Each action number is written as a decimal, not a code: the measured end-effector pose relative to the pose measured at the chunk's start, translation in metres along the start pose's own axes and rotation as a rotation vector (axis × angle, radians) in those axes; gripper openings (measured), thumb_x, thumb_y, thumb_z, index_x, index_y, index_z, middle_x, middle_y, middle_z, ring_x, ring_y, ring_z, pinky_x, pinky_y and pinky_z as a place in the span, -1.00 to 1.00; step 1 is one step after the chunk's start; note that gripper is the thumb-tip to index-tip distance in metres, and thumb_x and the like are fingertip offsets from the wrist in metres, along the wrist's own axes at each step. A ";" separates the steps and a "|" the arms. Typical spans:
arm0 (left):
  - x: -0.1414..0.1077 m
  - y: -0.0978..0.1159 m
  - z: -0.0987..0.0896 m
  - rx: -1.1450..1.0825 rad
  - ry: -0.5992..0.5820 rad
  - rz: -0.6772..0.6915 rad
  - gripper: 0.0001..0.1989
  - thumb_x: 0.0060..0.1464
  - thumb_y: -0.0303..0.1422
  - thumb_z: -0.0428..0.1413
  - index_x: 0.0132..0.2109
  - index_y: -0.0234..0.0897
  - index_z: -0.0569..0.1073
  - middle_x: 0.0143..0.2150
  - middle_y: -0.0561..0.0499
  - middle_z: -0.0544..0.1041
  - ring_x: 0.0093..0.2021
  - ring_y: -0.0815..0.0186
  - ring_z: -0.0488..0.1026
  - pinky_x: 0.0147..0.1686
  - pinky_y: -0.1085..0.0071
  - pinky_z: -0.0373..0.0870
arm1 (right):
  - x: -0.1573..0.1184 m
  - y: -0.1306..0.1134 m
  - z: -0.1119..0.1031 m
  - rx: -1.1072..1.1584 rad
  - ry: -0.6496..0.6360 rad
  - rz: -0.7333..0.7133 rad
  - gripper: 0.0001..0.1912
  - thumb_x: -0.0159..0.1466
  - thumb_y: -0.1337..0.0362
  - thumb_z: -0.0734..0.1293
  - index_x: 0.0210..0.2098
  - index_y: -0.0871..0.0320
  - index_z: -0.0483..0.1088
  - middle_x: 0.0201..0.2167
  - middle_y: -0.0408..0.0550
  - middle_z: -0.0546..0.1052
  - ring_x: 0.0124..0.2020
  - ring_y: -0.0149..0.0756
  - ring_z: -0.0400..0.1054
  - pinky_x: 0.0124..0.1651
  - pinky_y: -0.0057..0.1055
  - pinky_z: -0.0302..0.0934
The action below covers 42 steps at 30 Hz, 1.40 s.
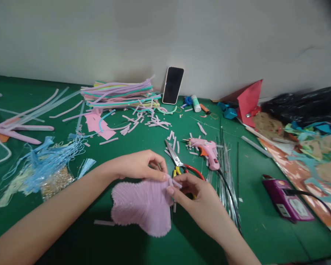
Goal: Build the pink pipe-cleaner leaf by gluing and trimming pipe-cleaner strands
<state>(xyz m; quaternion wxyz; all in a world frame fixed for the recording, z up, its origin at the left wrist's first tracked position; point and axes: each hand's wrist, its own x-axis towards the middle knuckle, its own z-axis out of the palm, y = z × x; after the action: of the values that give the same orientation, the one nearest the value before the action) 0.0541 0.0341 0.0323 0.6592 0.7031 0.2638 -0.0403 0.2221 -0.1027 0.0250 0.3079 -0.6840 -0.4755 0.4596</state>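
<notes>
A fuzzy lilac piece [143,206] made of many strips laid side by side hangs low at the centre. My left hand [147,165] grips its upper right edge between thumb and fingers. At that same corner my right hand [191,193] pinches a short lilac strip [176,183] against the piece. The two hands' fingertips nearly meet there. Just beyond my right hand lie open scissors [175,154] with red and yellow handles, partly hidden by it. A pink glue gun [205,149] rests on its side to their right.
Behind are bundled pastel pipe cleaners [118,92], cut lilac pieces [157,121] and an upright phone [173,85]. Blue tassels [46,158] lie left. Thin wires [227,176], a purple power box [288,202] with a black cable, and paper scraps [320,147] are at right.
</notes>
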 end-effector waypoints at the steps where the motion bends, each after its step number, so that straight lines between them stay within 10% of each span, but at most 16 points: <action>1: 0.000 0.000 0.000 -0.001 0.005 0.012 -0.78 0.05 -0.19 0.19 -0.29 -0.27 0.50 -0.39 0.09 0.48 -0.39 0.38 0.34 -0.40 0.49 0.20 | 0.000 -0.001 0.002 0.027 0.000 0.013 -0.73 0.17 0.08 0.37 -0.29 0.18 0.46 -0.42 -0.06 0.56 -0.41 -0.29 0.46 -0.35 -0.39 0.35; 16: -0.002 0.002 0.001 0.105 0.095 0.067 -0.88 0.04 -0.30 0.17 -0.35 -0.27 0.51 -0.35 0.07 0.56 -0.35 0.36 0.44 -0.36 0.49 0.29 | 0.005 -0.001 0.001 0.299 -0.131 0.104 -0.64 0.19 -0.01 0.36 -0.28 0.19 0.46 -0.44 -0.10 0.52 -0.42 -0.36 0.40 -0.34 -0.43 0.29; 42: -0.003 0.006 0.004 0.094 0.114 0.059 -0.87 0.04 -0.29 0.18 -0.34 -0.25 0.55 -0.36 0.07 0.56 -0.32 0.33 0.44 -0.36 0.49 0.27 | 0.004 0.002 0.014 0.205 0.087 0.024 -0.62 0.14 -0.05 0.39 -0.35 0.19 0.50 -0.51 -0.09 0.47 -0.50 -0.36 0.28 -0.47 -0.45 0.18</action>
<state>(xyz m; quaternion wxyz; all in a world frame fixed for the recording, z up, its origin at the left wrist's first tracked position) 0.0552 0.0298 0.0380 0.6103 0.7418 0.2780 0.0072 0.2102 -0.0997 0.0158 0.3910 -0.6737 -0.4041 0.4795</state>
